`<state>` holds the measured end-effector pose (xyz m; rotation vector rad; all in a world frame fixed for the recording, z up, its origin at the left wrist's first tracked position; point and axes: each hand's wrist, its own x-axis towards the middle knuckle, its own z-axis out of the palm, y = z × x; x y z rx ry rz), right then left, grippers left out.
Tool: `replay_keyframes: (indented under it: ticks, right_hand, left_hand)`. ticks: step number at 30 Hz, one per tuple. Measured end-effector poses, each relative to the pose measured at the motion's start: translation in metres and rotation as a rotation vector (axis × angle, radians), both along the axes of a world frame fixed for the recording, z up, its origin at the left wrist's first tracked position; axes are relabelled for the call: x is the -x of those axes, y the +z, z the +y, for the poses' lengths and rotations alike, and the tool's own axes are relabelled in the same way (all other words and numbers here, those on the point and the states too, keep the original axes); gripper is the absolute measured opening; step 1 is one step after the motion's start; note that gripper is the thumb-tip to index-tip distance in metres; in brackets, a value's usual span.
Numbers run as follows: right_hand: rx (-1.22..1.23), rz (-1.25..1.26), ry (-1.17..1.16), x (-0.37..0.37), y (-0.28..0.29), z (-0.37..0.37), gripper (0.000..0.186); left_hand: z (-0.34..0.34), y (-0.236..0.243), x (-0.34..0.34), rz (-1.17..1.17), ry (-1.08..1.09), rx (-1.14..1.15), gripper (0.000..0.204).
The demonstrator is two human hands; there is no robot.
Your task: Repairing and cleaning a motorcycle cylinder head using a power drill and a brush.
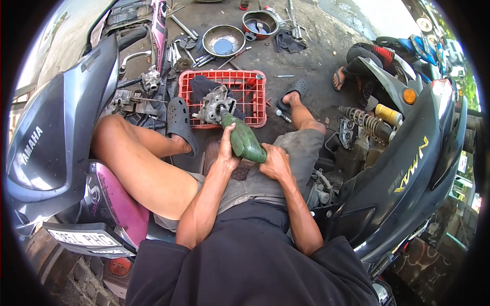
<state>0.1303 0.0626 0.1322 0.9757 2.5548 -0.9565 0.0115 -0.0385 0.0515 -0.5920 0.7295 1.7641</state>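
A green power drill [246, 138] is held in both hands, its front end pointing away from me. My left hand [228, 144] is wrapped round the drill's body near the front. Around the rear handle, my right hand [274, 162] is closed. The drill's tip reaches into the opening of a grey metal engine part [214, 104], which looks like a cylinder head. That part rests on an upturned red plastic crate [259, 97], with a dark cloth [204, 85] lying beside it. Whatever bit or tool is fitted at the drill's tip is mostly hidden inside the part.
Scooters stand close on both sides: a grey-blue body panel [61, 127] left, a black one [403, 173] right. Beyond the crate lie a metal pan [223, 41], a red pot [259, 24] and several wrenches [184, 26]. Another person's foot [338, 79] is at the right.
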Motion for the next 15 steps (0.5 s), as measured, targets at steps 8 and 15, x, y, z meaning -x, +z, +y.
replay_keyframes:
  ticks: [8,15]
  right_hand:
    - [0.005,0.051,-0.006,-0.0027,-0.0073,0.0019,0.037]
    - [0.012,0.025,-0.006,-0.0018,-0.0092,0.0024,0.030]
  left_hand:
    - [0.0029,0.0010,0.0009,0.002,-0.003,0.025,0.057]
    - [0.0019,0.0027,0.0017,-0.019,-0.016,0.032,0.055]
